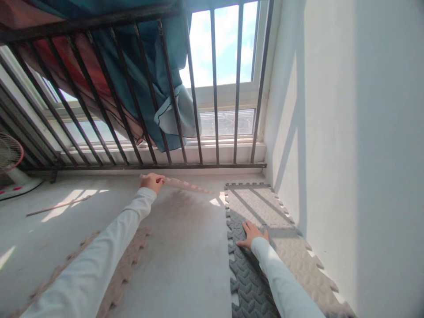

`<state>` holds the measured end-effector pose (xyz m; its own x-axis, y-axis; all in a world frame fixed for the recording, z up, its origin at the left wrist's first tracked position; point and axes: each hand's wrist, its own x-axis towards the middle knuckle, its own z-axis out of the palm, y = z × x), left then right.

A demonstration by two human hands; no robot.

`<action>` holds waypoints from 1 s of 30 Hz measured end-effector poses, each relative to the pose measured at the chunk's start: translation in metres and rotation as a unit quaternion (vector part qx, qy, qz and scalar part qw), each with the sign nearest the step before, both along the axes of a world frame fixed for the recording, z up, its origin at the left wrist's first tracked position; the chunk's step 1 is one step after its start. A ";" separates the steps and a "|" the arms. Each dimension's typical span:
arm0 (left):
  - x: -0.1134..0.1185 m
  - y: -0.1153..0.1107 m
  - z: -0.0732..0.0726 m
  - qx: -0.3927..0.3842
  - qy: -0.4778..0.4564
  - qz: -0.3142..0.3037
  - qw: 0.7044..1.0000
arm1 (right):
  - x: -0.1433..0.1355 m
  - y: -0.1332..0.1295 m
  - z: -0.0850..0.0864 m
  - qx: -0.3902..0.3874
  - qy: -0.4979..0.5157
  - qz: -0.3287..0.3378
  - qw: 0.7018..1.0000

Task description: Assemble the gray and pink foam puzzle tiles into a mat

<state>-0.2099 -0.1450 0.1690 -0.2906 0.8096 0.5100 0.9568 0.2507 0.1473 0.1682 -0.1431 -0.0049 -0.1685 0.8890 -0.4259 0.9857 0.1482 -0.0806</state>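
Observation:
My left hand (152,182) is closed on a pinkish foam mat tile (185,184), held above the pale floor near the railing. The tile shows almost edge-on, with a toothed edge and a shadow beneath it. My right hand (254,235) lies with fingers spread on a grey textured foam mat (247,274) along the right wall. The mat has interlocking teeth on its edges, and its far part (247,201) is in sun with bar shadows. Another pinkish foam tile (127,260) lies on the floor, partly hidden under my left arm.
A dark metal railing (149,167) runs across the far side, before windows and a blue and red curtain (142,88). A fan (15,176) stands at the far left. A thin pinkish strip (58,206) lies on the floor. The white wall (331,154) borders the mat.

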 end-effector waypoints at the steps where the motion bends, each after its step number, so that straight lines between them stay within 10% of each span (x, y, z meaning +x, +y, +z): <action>1: -0.014 -0.013 0.005 0.035 0.015 -0.013 0.999 | 0.001 -0.001 0.001 0.000 0.000 0.002 1.000; 8: -0.086 -0.174 -0.007 0.231 0.078 -0.001 0.970 | -0.001 -0.025 0.003 0.100 -0.011 -0.002 0.995; 15: -0.084 -0.311 -0.143 0.193 0.061 0.152 0.968 | -0.004 -0.083 -0.005 0.178 0.073 -0.037 0.981; 20: -0.076 -0.343 -0.213 0.077 -0.008 0.197 0.977 | 0.011 -0.120 -0.016 0.221 0.146 -0.053 0.963; 30: -0.081 -0.358 -0.217 0.040 -0.018 0.120 0.992 | 0.046 -0.179 -0.038 0.277 0.162 -0.119 0.940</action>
<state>-0.2909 -0.5034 -0.0483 -0.4889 0.6722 0.5559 0.8648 0.4568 0.2084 0.2145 -0.3226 -0.0431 0.0215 0.9879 0.1534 0.9331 0.0353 -0.3579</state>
